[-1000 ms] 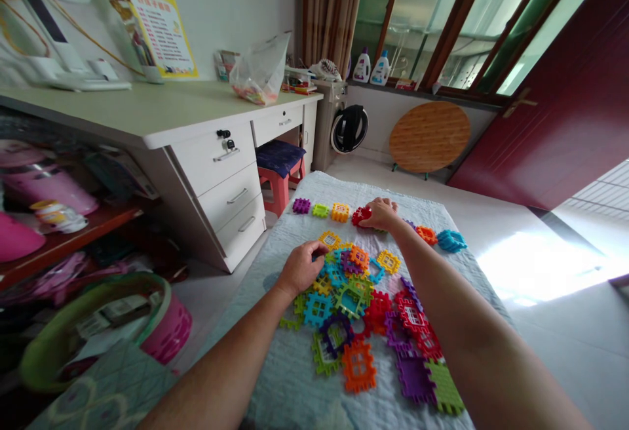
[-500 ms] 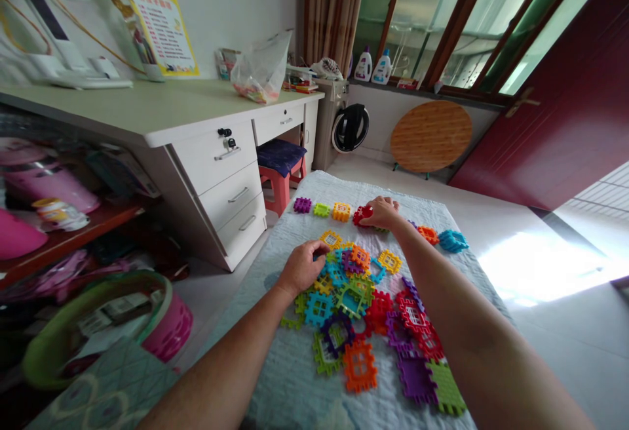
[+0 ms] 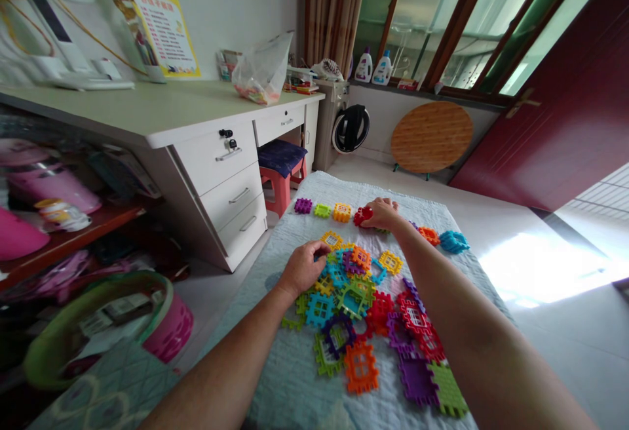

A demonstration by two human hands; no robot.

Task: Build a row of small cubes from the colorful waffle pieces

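Near the far end of the cloth, my right hand (image 3: 384,212) is closed at a red interlocking plastic block (image 3: 362,215), its thumb against the block's side. Part of a green piece shows beneath this hand. My left hand (image 3: 305,267) rests at the left edge of a loose pile of notched plastic pieces, fingers loosely bent, thumb apart, nothing visibly held. Among the pile are a green frame (image 3: 354,297), a blue window piece (image 3: 319,310), an orange window piece (image 3: 361,368) and a purple panel (image 3: 417,379). A yellow window piece (image 3: 333,240) lies just beyond my left fingertips.
Left of the red block stand a yellow block (image 3: 342,212), a light green one (image 3: 322,210) and a purple one (image 3: 303,206). An orange block (image 3: 429,236) and a blue one (image 3: 453,241) lie rightward. A white desk (image 3: 211,174) and pink stool (image 3: 280,187) flank the cloth-covered surface.
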